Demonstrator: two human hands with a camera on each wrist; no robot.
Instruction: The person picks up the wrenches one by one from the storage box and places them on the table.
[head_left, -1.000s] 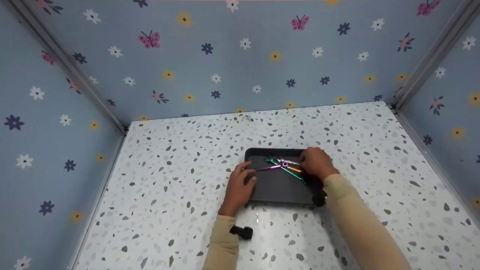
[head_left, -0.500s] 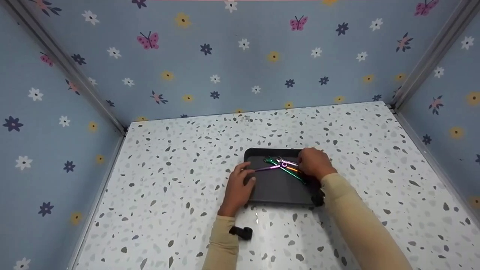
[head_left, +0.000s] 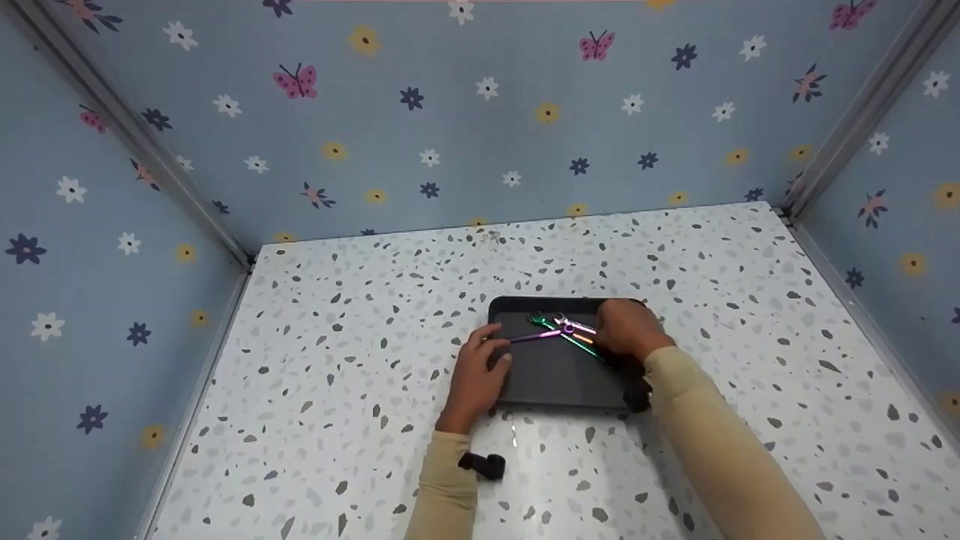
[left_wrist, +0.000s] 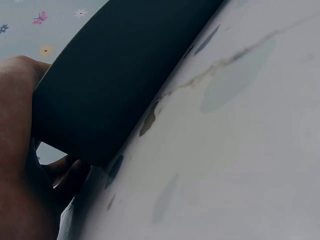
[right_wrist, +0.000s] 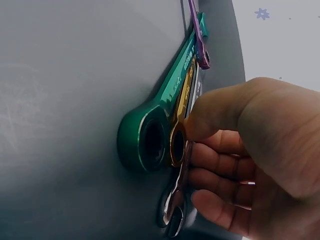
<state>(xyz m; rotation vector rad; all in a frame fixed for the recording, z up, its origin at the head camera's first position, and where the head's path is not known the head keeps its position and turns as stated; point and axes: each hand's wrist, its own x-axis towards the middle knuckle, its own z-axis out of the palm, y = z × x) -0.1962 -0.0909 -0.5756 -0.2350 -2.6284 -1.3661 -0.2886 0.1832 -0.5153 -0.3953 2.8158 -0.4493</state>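
Observation:
Several coloured wrenches lie overlapping in a dark grey tray [head_left: 562,386]. My left hand [head_left: 476,375] holds the tray's left wall, its thumb over the rim; in the left wrist view the tray wall [left_wrist: 110,75] hides part of the fingers. My right hand [right_wrist: 260,145] reaches in at the right, its thumb and fingertips pinching the gold wrench [right_wrist: 177,135] by its ring end. Just left of it lies a green wrench [right_wrist: 172,82], and below, a reddish wrench [right_wrist: 177,195] near the curled fingers. A purple wrench [head_left: 536,335] and a silver wrench [head_left: 577,326] cross the pile.
A white speckled tabletop [head_left: 360,337] surrounds the tray. Blue flowered panels [head_left: 450,112] stand behind and at both sides. A black wrist camera [head_left: 486,466] sits on the left sleeve and another [head_left: 637,396] on the right, over the tray's front right corner.
My right hand has shifted slightly left and down over the wrenches, covering more of the gold and green ones. The left hand and the tray have stayed in place.

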